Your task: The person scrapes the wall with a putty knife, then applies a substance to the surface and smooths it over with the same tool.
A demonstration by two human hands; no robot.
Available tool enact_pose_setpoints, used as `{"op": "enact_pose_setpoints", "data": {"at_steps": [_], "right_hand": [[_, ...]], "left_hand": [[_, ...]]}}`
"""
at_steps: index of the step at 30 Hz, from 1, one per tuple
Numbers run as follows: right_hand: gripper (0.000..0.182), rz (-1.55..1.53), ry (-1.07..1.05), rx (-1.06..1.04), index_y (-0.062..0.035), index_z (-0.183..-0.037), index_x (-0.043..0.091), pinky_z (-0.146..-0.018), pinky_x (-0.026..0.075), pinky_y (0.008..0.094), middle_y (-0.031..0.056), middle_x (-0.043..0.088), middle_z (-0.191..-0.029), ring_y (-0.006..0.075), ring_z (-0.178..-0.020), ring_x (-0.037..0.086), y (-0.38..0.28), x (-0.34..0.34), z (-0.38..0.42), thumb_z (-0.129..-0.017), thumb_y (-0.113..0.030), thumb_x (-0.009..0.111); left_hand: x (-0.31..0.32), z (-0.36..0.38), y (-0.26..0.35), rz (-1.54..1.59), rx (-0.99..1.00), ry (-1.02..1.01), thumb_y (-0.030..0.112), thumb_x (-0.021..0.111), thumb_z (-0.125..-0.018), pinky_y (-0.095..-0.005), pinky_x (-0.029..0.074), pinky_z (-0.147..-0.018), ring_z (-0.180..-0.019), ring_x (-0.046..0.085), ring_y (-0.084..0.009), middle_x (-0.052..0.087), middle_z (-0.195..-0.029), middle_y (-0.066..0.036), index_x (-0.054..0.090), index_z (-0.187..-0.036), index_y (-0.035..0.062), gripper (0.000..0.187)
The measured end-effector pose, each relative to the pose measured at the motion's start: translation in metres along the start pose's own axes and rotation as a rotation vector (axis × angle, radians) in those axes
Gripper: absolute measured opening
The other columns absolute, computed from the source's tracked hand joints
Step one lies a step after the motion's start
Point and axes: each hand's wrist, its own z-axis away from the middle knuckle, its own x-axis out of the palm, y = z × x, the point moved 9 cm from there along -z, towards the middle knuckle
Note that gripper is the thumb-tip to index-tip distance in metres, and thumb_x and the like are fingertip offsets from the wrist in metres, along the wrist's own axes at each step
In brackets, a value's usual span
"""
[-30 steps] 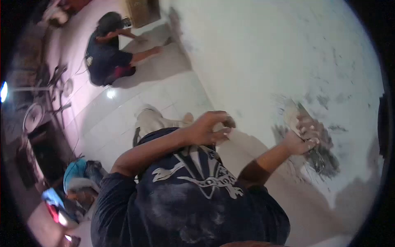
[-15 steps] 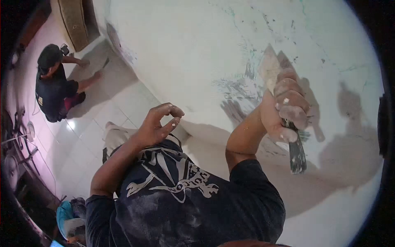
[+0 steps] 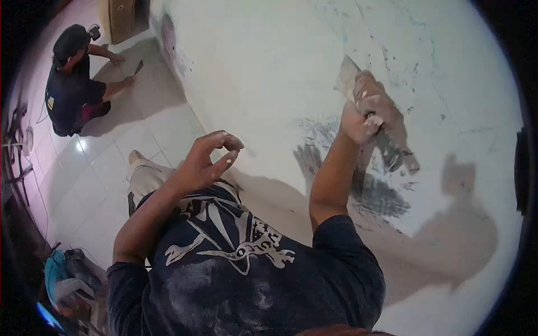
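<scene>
My right hand (image 3: 371,105) is wrapped round the dark handle of a putty knife (image 3: 348,74). The knife's pale, smeared blade points up and lies close over the white wall (image 3: 252,67). Below that hand, a dark scuffed patch (image 3: 382,196) shows on the wall, with more grey marks to its left. My left hand (image 3: 206,159) hovers in front of my body near the wall, holding nothing. Its fingers are curled, with a gap between them and the thumb. White specks stick to its thumb and fingertips.
A co-worker (image 3: 75,84) squats on the tiled floor (image 3: 115,165) at the upper left, holding a flat-bladed tool (image 3: 138,68). A wooden piece of furniture (image 3: 122,22) stands beyond. Blue and grey items (image 3: 59,274) lie at the lower left, and bicycle-like parts (image 3: 19,143) line the left edge.
My right hand has moved up and slightly left with the putty knife, and its grip has turned. The dark patch below is more exposed. My left hand keeps nearly the same pose.
</scene>
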Motion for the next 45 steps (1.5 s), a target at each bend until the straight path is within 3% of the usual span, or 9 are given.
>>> {"op": "enact_pose_setpoints", "data": {"at_steps": [13,17,22,25,33,36,37,39,45], "right_hand": [[0.032,-0.128,-0.461,-0.057,-0.0048,-0.090,0.059,-0.076,0.045,0.0293,0.0044,0.057,-0.088,0.0156,-0.084,0.053,-0.024,-0.044,-0.016,-0.095,-0.035,0.052],[0.038,-0.877,0.608,0.787,-0.0086,-0.090,0.061,-0.085,0.046,0.0266,0.0038,0.059,-0.086,0.0142,-0.083,0.057,0.117,-0.183,0.085,-0.093,-0.045,0.052],[0.041,0.088,-0.134,0.069,-0.0038,-0.081,0.058,-0.069,0.046,0.0290,0.0066,0.059,-0.083,0.0128,-0.076,0.054,-0.032,-0.013,0.008,-0.089,-0.044,0.064],[0.034,0.117,-0.455,0.153,-0.0026,-0.082,0.055,-0.074,0.043,0.0286,0.0042,0.057,-0.088,0.0166,-0.083,0.052,-0.013,0.044,-0.002,-0.090,-0.035,0.064],[0.027,2.268,-0.411,0.390,-0.0047,-0.106,0.059,-0.094,0.041,0.0418,0.0127,0.058,-0.106,0.0251,-0.107,0.052,0.074,-0.151,0.106,-0.094,-0.027,0.051],[0.034,2.922,-1.813,-1.063,-0.0057,-0.091,0.053,-0.082,0.040,0.0295,0.0067,0.061,-0.088,0.0130,-0.081,0.053,0.024,-0.011,0.099,-0.096,-0.039,0.052],[0.034,2.903,-1.837,-1.058,-0.0057,-0.091,0.053,-0.082,0.040,0.0295,0.0067,0.061,-0.088,0.0130,-0.081,0.053,0.029,-0.016,0.104,-0.096,-0.039,0.052],[0.024,3.267,-0.938,-1.591,-0.0082,-0.089,0.048,-0.081,0.041,0.0317,0.0068,0.057,-0.080,0.0160,-0.077,0.053,0.016,0.000,0.081,-0.098,-0.031,0.048],[0.016,3.067,-0.894,-1.035,-0.0101,-0.085,0.048,-0.085,0.038,0.0398,0.0008,0.050,-0.089,0.0155,-0.078,0.050,0.001,0.035,0.052,-0.097,-0.018,0.041]], "left_hand": [[0.003,-0.001,-0.008,-0.039,-0.023,-0.010,0.011,0.058,-0.091,-0.0340,0.044,-0.082,-0.090,0.060,-0.0205,0.064,-0.093,-0.011,0.061,-0.099,-0.0009,0.015],[0.004,0.002,-0.001,-0.024,-0.008,-0.036,0.007,0.058,-0.091,-0.0331,0.045,-0.082,-0.089,0.059,-0.0199,0.064,-0.092,-0.011,0.061,-0.100,-0.0013,0.013],[-0.004,0.011,-0.005,0.026,-0.014,-0.011,0.006,0.058,-0.090,-0.0341,0.045,-0.084,-0.090,0.059,-0.0205,0.064,-0.092,-0.012,0.061,-0.099,-0.0024,0.013],[-0.005,0.013,-0.011,0.039,-0.008,0.033,0.006,0.061,-0.087,-0.0334,0.045,-0.080,-0.085,0.060,-0.0206,0.065,-0.093,-0.011,0.061,-0.100,-0.0025,0.015],[0.001,0.013,-0.013,-0.004,-0.024,-0.004,0.004,0.059,-0.090,-0.0344,0.046,-0.082,-0.086,0.059,-0.0216,0.062,-0.092,-0.010,0.061,-0.100,-0.0006,0.011],[-0.003,0.014,-0.008,0.010,0.067,-0.011,0.002,0.059,-0.089,-0.0343,0.046,-0.081,-0.088,0.060,-0.0217,0.064,-0.095,-0.011,0.061,-0.102,-0.0008,0.014],[-0.003,0.016,-0.011,0.012,0.050,-0.016,0.002,0.059,-0.089,-0.0343,0.046,-0.081,-0.088,0.060,-0.0217,0.064,-0.095,-0.011,0.061,-0.102,-0.0008,0.014],[-0.005,0.013,-0.020,-0.022,-0.035,0.021,0.005,0.059,-0.088,-0.0353,0.046,-0.081,-0.089,0.060,-0.0220,0.064,-0.093,-0.012,0.061,-0.101,-0.0014,0.015],[-0.007,0.005,-0.014,-0.029,-0.029,0.020,0.010,0.058,-0.091,-0.0356,0.046,-0.082,-0.089,0.059,-0.0212,0.064,-0.092,-0.012,0.061,-0.100,-0.0019,0.015]]}}
